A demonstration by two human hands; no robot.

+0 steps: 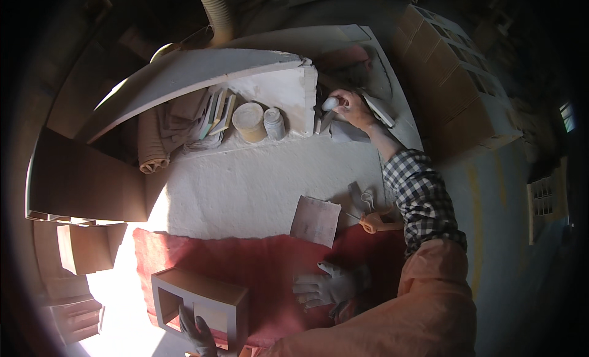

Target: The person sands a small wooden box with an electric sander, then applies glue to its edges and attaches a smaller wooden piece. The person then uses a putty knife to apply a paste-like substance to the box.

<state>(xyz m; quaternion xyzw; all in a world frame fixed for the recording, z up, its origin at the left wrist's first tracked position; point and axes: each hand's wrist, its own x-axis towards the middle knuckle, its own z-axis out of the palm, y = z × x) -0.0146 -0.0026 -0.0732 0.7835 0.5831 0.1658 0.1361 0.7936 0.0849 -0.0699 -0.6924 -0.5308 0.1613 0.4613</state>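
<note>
My left hand (197, 333), in a grey work glove, is at the near left with fingers stretched and thumb apart. It rests against the front of a small wooden box (202, 287) with white-edged openings. My bare right hand (354, 108) reaches to the far right of the bench, fingers closed round a small object with a pale rounded end (331, 103); its kind I cannot make out. An empty grey glove (325, 287) lies on the red cloth (264, 259). Between it and my right hand lie a sheet of sandpaper (315, 221) and an orange-handled tool (373, 222).
A dusty white shelf (202, 77) stands on the bench (264, 185). Under it are a tub (249, 122), a jar (274, 124), thin boards (216, 113) and a rolled hose (152, 139). Wooden cabinets (451, 74) stand beyond the right edge; brown boxes (84, 249) are at left.
</note>
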